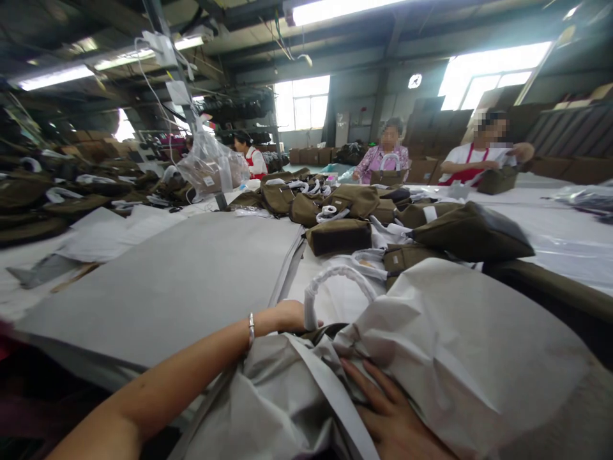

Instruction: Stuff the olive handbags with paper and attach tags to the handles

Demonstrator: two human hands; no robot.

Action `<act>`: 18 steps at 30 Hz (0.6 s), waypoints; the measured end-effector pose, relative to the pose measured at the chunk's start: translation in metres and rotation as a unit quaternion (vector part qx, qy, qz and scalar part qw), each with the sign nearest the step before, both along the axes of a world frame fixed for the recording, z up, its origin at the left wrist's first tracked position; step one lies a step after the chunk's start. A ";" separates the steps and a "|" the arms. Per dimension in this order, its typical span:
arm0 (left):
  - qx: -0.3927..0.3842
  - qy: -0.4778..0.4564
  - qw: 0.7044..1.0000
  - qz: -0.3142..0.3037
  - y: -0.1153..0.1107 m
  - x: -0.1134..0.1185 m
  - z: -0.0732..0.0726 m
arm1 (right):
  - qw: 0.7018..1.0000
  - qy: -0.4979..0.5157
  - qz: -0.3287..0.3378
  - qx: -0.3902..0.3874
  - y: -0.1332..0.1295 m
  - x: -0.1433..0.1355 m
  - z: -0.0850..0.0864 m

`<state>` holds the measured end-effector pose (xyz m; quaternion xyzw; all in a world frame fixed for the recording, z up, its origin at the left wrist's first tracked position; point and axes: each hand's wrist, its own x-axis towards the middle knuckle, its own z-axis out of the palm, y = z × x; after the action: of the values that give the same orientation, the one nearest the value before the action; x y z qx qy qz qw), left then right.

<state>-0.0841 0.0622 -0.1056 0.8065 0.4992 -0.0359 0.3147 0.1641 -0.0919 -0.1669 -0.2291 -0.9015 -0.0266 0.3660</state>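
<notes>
A large, crumpled light-grey sheet [445, 332] is bunched around an olive-green bag [330, 331], of which only a strip shows at the top. From the bag rises a curved handle [341, 273] wrapped in white. My left hand [290, 314] is at the far left side of the handle's base, with its fingers mostly hidden behind the handle and sheet. My right hand [390, 409] lies on the sheet close to me, fingers stretched out and pressing into the folds. A pale flat strip [330, 386] runs across the sheet between my hands.
A stack of flat grey sheets [191, 262] covers the table on the left. Olive bags [340, 236] with white-wrapped handles are heaped beyond my hands. A metal post [175, 64] stands at the left. Co-workers [383, 160] are across the table, some handling bags.
</notes>
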 end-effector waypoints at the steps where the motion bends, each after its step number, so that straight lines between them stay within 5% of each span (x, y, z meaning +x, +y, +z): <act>1: -0.012 0.006 1.000 -0.001 0.001 0.002 0.000 | 1.000 -0.001 0.000 -0.004 -0.001 0.000 -0.001; 12: -0.212 -0.019 0.975 -0.058 0.017 0.007 0.002 | 0.997 -0.079 -0.017 0.007 -0.001 0.006 -0.030; 18: -0.270 -0.103 0.954 -0.078 0.021 0.002 0.002 | 0.996 -0.075 -0.038 0.043 0.001 0.010 -0.020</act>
<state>-0.0816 0.0835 -0.1039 0.7269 0.3713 -0.1106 0.5670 0.1741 -0.0911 -0.1869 -0.2452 -0.9149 -0.0962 0.3059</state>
